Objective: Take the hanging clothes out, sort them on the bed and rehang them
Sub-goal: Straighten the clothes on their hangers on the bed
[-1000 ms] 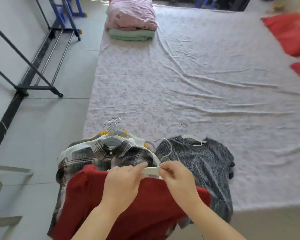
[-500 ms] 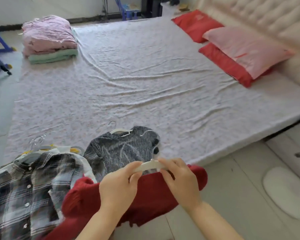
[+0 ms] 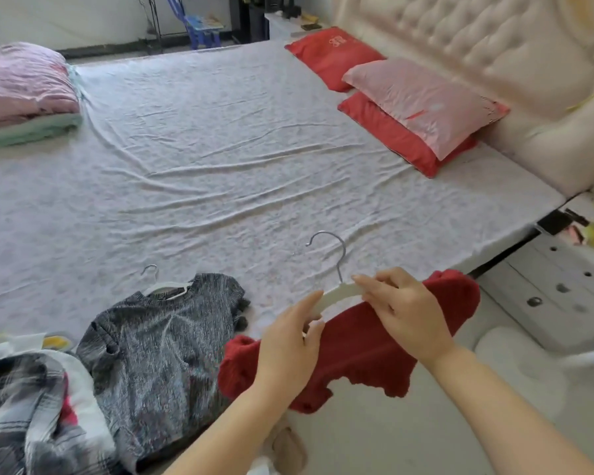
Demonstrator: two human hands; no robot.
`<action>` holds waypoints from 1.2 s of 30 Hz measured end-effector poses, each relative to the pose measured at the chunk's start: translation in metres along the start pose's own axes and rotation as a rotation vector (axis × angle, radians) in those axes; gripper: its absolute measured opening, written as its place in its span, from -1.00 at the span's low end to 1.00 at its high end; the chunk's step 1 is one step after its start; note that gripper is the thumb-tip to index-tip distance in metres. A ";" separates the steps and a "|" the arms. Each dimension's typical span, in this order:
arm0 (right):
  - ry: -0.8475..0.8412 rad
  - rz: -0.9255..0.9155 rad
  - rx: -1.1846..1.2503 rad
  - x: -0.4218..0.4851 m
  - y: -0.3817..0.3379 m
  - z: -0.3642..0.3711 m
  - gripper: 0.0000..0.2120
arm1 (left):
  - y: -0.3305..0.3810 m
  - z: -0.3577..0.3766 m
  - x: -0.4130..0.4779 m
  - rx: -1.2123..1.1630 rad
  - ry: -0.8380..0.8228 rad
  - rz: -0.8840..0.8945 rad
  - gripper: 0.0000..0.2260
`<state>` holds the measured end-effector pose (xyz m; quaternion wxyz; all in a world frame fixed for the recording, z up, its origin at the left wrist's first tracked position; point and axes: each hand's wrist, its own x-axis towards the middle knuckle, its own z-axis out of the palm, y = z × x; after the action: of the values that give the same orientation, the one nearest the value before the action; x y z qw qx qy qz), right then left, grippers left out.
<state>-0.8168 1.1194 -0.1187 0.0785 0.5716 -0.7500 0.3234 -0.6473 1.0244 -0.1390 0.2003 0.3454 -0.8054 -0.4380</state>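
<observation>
A red knitted top (image 3: 360, 347) hangs on a white hanger (image 3: 336, 289) with a metal hook, held in the air over the bed's near edge. My left hand (image 3: 288, 344) grips the hanger's left arm and my right hand (image 3: 405, 313) grips its right arm. To the left, a grey speckled top (image 3: 162, 341) lies flat on the bed (image 3: 220, 186) on its own white hanger (image 3: 165, 286). At the lower left lies a pile with a plaid shirt (image 3: 21, 413) on top.
Folded pink and green blankets (image 3: 24, 94) sit at the bed's far left. Red and pink pillows (image 3: 415, 108) lie against the tufted cream headboard (image 3: 494, 56). A white drawer unit (image 3: 559, 289) stands on the right, beside a white floor mat (image 3: 522, 375).
My view has swung right, from the clothes rack side to the headboard. Both hands have carried the red top on its hanger rightwards, off the pile and past the grey top.
</observation>
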 end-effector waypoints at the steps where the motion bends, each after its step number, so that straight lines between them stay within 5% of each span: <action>1: -0.003 -0.003 -0.017 0.009 0.012 0.002 -0.64 | -0.002 0.007 0.012 -0.004 -0.023 0.003 -0.60; 11: -0.138 0.117 0.079 0.098 0.088 0.055 -0.64 | -0.026 0.027 0.142 0.023 -0.049 -0.111 -0.62; 28: -0.506 0.245 0.371 0.248 0.176 0.203 -0.68 | -0.100 0.024 0.312 0.120 0.239 -0.456 -0.64; 36: -0.869 0.237 0.133 0.244 0.210 0.272 -0.57 | -0.152 0.041 0.339 0.330 0.118 -0.654 -0.55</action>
<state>-1.0202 0.7952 -0.2948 -0.3181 0.5683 -0.7511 0.1078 -0.8463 0.7420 -0.2823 0.0371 0.6369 -0.6993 -0.3224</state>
